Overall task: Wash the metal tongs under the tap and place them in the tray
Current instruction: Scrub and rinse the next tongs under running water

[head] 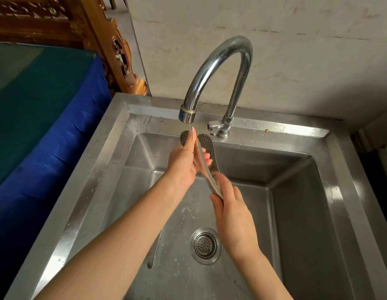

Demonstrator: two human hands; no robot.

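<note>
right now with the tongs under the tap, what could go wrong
1. The tongs are wet and held only near the hinge end by the right hand, with the left hand rubbing the arms; they might slip into the sink.
2. The thin stream from the tap lands near the left fingers, so the perforated paddles may go unrinsed.
3. No tray is in view, so carrying them out could drip water.

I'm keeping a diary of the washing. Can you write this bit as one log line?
step: rinsing | perforated metal tongs under curved chrome tap | left hand rubs | right hand holds | tray: unseen
</note>
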